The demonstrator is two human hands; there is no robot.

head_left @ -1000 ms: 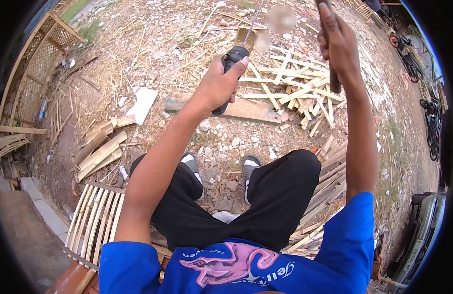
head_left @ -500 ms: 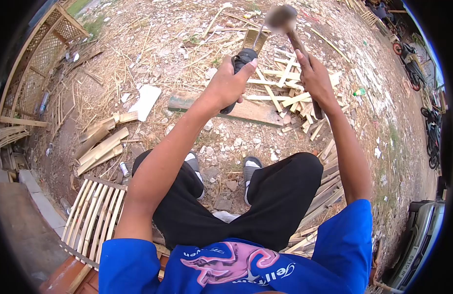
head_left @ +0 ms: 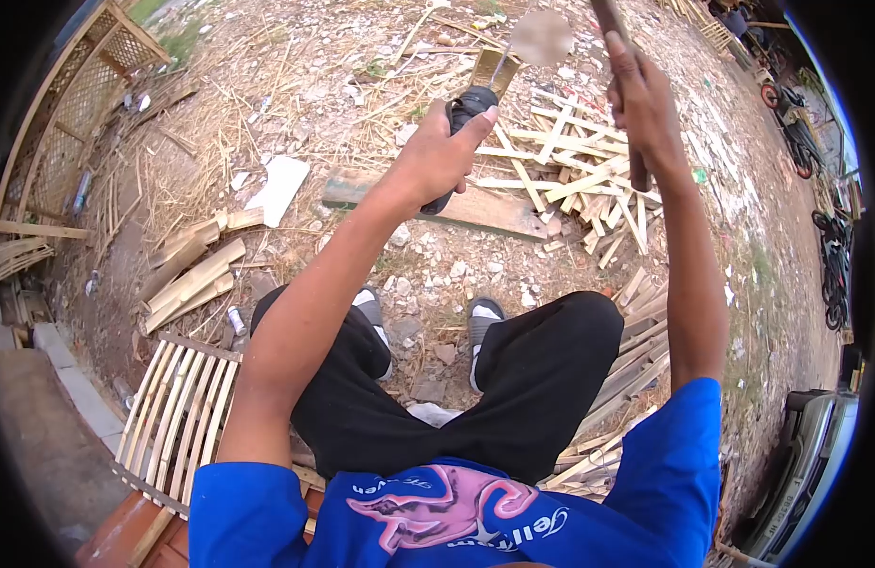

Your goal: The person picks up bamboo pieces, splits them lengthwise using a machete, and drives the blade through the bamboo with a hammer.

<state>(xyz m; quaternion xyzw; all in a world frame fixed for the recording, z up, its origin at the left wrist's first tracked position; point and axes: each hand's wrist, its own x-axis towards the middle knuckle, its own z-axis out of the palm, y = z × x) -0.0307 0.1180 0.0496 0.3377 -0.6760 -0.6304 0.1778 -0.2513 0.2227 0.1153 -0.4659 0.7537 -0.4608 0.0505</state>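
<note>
My left hand (head_left: 436, 156) is closed around the black-wrapped handle of a knife (head_left: 473, 102). Its thin metal blade, seen nearly edge-on, points away from me beside a tan piece of bamboo (head_left: 485, 68); whether the two touch I cannot tell. My right hand (head_left: 646, 109) grips the wooden shaft of a hammer (head_left: 638, 172), raised to the right of the knife. The hammer's head is beyond the top edge of the view. A blurred round patch covers the area just past the blade.
Behind my left hand a thick plank (head_left: 485, 210) lies on the stony ground. Split slats (head_left: 589, 170) are heaped to its right. Wood pieces (head_left: 196, 279) and a slatted panel (head_left: 177, 417) lie on the left. A car (head_left: 807, 473) and motorcycles (head_left: 797, 133) stand at right.
My right hand has lifted the hammer up and to the right, taking its head out of view. My left hand and the knife have stayed almost still.
</note>
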